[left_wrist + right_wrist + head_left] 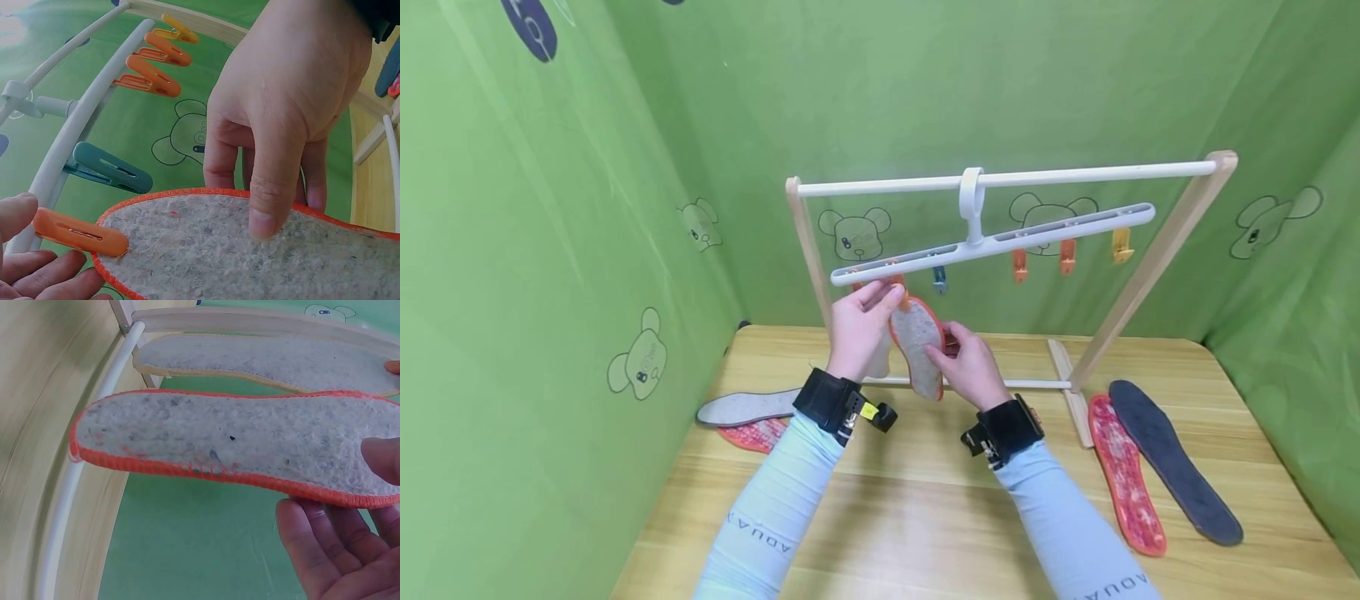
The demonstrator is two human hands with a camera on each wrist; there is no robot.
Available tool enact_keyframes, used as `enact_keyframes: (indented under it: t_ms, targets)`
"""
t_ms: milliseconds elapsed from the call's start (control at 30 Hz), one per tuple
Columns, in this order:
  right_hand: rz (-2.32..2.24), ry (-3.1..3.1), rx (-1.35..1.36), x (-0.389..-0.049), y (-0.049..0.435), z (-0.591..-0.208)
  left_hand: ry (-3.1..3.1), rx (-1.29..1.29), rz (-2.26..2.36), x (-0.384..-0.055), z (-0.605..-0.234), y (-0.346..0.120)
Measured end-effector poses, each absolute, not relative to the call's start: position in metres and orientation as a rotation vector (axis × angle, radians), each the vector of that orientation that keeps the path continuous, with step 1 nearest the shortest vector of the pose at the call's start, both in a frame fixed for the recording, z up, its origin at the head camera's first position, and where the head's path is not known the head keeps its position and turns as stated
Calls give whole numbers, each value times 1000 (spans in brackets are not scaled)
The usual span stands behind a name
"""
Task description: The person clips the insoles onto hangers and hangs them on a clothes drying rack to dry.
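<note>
A grey felt insole with a red-orange edge (pixel 916 337) hangs from an orange clip (pixel 81 232) near the left end of the white hanger (pixel 917 260). My right hand (pixel 973 367) pinches the insole's side, thumb on the grey face and fingers behind. Close beside the clip is my left hand (pixel 859 329); its thumb and fingers are spread apart around the clip's upper end, holding nothing that I can make out. Behind, another grey insole with a tan edge (pixel 250 359) hangs by the hanger's end, partly hidden by my left hand.
The hanger hooks over a rack's white rail (pixel 880 185). A teal clip (pixel 940 280) and several orange and yellow clips hang along it. On the wooden table, a red patterned insole (pixel 1126 475) and dark insole (pixel 1176 462) lie right; a grey insole (pixel 748 408) overlaps another left.
</note>
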State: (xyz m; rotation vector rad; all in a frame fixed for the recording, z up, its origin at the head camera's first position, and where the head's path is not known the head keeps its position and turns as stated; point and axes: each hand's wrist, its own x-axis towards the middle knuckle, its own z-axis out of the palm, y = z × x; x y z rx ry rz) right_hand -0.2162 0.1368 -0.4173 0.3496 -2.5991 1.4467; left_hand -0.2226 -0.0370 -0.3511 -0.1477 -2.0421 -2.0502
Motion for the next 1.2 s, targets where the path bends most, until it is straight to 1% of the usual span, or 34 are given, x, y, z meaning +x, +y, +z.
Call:
enact_keyframes:
  t_ms: [233, 367, 500, 667, 833, 967, 1200]
  targets:
    - [1603, -2520, 325, -219, 148, -417, -2019, -134, -2094, -220, -353, -36]
    - [1601, -2510, 311, -217, 161, -416, -2008, -122, -2121, -220, -355, -34]
    - [1570, -2501, 297, -211, 178, -417, -1992, -115, -2152, -220, -358, -34]
    - [1513, -2461, 273, -196, 204, -422, -2005, -164, -2099, -215, -363, -37]
    - [1480, -2443, 224, -177, 229, -433, -2024, -219, -2019, -200, -371, -46]
    - [1403, -2467, 153, -161, 251, -447, -2028, -198, -1984, -182, -383, -54]
    - [1144, -2586, -5, -131, 300, -468, -2065, -136, -1970, -150, -417, -56]
